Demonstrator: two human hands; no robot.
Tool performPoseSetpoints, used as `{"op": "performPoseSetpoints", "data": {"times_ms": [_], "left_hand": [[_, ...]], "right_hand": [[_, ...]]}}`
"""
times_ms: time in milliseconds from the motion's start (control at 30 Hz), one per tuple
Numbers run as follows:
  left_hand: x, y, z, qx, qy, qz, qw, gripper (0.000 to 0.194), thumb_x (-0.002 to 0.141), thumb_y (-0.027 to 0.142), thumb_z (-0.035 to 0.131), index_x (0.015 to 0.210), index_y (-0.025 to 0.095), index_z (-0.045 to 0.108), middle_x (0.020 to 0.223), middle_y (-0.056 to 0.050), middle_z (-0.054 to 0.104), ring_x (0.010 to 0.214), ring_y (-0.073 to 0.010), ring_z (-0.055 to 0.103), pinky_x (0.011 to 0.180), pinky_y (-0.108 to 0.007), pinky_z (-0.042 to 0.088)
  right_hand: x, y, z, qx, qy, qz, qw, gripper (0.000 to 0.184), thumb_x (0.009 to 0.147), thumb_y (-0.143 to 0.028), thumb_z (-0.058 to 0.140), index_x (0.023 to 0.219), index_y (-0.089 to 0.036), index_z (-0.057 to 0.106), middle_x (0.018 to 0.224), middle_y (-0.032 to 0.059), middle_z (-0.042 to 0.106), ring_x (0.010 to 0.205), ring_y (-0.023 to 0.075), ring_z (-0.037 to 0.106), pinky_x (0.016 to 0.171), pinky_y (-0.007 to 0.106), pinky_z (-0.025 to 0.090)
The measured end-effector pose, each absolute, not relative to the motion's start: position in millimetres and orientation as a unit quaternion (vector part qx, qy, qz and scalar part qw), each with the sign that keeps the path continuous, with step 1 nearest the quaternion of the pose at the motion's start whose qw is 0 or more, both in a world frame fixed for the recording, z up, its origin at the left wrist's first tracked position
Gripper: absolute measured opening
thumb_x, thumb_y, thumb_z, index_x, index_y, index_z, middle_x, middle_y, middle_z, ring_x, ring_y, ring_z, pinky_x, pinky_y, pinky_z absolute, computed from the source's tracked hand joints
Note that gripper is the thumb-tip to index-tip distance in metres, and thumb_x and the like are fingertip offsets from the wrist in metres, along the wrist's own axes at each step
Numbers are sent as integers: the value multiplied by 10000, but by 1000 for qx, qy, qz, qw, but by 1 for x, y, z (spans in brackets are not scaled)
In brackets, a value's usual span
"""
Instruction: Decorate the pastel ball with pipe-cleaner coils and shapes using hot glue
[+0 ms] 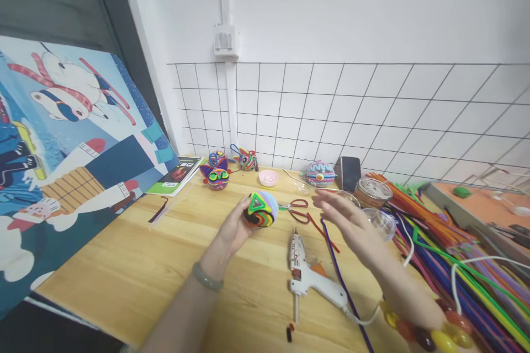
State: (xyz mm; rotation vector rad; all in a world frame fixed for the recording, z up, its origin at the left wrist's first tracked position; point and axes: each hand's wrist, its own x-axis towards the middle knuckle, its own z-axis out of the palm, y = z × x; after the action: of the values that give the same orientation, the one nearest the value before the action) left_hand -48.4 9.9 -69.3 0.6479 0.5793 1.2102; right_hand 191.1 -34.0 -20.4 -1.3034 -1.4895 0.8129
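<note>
My left hand (234, 227) is closed around a ball covered in coloured pipe cleaners (267, 210), with a green triangle on its upper face. Over the right part of the table my right hand (343, 218) is raised with fingers stretched out, holding nothing. Scissors with reddish-brown handles (298, 210) lie between the hands. Below them rests a white hot glue gun (308, 278), a glue stick poking out of its back end. A purple pipe cleaner (340, 276) and a short red pipe cleaner (325, 233) lie beside the right hand.
Finished pipe-cleaner balls (216, 176) stand at the back left, another (321, 172) at the back right. A pink dish (269, 178) sits between them. Clear round containers (380, 223) and many pipe cleaners (451, 265) fill the right side. A large illustrated board (83, 165) leans at left.
</note>
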Motion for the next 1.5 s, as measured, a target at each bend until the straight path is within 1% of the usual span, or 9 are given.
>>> {"op": "performPoseSetpoints", "data": {"times_ms": [67, 167, 267, 333, 367, 467, 567, 1167, 1500], "left_hand": [[-49, 12, -70, 281, 270, 560, 731, 189, 804, 289, 599, 967, 194, 617, 989, -34, 675, 880, -162, 632, 751, -299, 527], [-49, 15, -72, 264, 277, 575, 723, 176, 818, 283, 589, 974, 205, 603, 994, -26, 678, 883, -169, 639, 754, -335, 542], [-48, 18, -75, 247, 289, 584, 717, 182, 828, 281, 577, 991, 201, 594, 990, -35, 680, 885, -185, 649, 773, -383, 550], [-47, 20, -77, 239, 298, 589, 712, 177, 833, 284, 571, 980, 186, 591, 982, -53, 681, 881, -199, 656, 783, -409, 552], [-46, 21, -78, 235, 302, 592, 709, 175, 837, 284, 568, 976, 181, 591, 981, -62, 681, 880, -206, 659, 787, -421, 551], [-47, 24, -82, 223, 316, 601, 699, 168, 852, 276, 548, 979, 174, 589, 988, -81, 679, 878, -220, 667, 786, -440, 553], [-48, 27, -84, 212, 328, 607, 692, 162, 870, 272, 522, 980, 172, 588, 985, -85, 677, 876, -229, 672, 775, -442, 558], [-47, 28, -80, 208, 339, 602, 692, 147, 884, 258, 501, 956, 182, 605, 997, -65, 677, 873, -224, 671, 775, -439, 566], [-46, 29, -83, 221, 346, 589, 696, 172, 887, 269, 491, 950, 161, 609, 992, -93, 675, 856, -229, 669, 773, -459, 558]], "right_hand": [[210, -32, -15, -573, -617, 281, 461, 482, 827, -531, 545, 1154, -180, 591, 1091, 130, 704, 979, 268, 670, 803, 384, 540], [234, -26, -14, -656, -673, 175, 294, 432, 903, -462, 415, 1148, -159, 602, 790, 78, 731, 714, 214, 692, 602, 309, 521], [247, -16, -25, -695, -682, 139, 180, 274, 870, -356, 494, 872, -170, 695, 632, 56, 692, 615, 217, 666, 547, 310, 469], [249, -10, -39, -713, -676, 133, 125, 232, 844, -302, 556, 704, -168, 683, 645, 77, 686, 634, 225, 661, 569, 324, 467], [249, -7, -46, -722, -672, 133, 96, 228, 850, -294, 570, 693, -164, 674, 679, 82, 687, 657, 217, 657, 589, 326, 478], [244, -1, -65, -740, -658, 142, 23, 193, 903, -317, 565, 935, -147, 651, 925, 63, 676, 786, 169, 646, 698, 335, 527], [239, 2, -77, -748, -646, 150, -26, 280, 915, -313, 565, 1141, -148, 576, 1120, 75, 619, 916, 187, 634, 780, 381, 537], [230, -1, -84, -745, -647, 143, -78, 280, 901, -301, 586, 1138, -153, 593, 1180, 99, 598, 1003, 220, 613, 837, 380, 516], [245, 9, -77, -747, -617, 232, -82, 312, 910, -304, 572, 1181, -151, 561, 1186, 93, 592, 986, 216, 617, 824, 414, 524]]}}
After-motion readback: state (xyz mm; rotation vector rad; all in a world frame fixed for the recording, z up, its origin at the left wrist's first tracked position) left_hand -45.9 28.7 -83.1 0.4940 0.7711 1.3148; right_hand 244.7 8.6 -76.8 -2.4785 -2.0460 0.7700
